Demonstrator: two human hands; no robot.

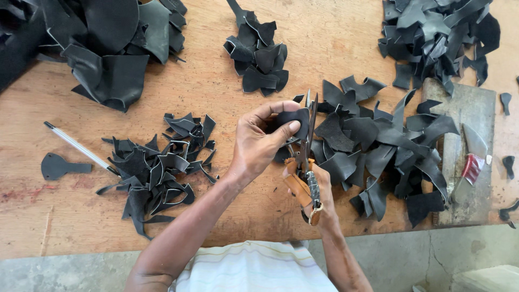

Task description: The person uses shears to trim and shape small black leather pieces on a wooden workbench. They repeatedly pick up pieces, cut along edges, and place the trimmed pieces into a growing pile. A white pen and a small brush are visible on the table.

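Scissors [307, 157] stand in your right hand [319, 197] above the bench's [216, 92] near edge, long axis running away from you, blades pointing toward the far edge; that grip is wrapped tight round the tan handles; your left hand [259, 143] pinches a small black leather piece [294, 120] between thumb and fingers, right against the blades; trimmed scraps [157, 167] lie toward the left, a pen [78, 147] beside them; uncut pieces [378, 148] heap just right of the scissors.
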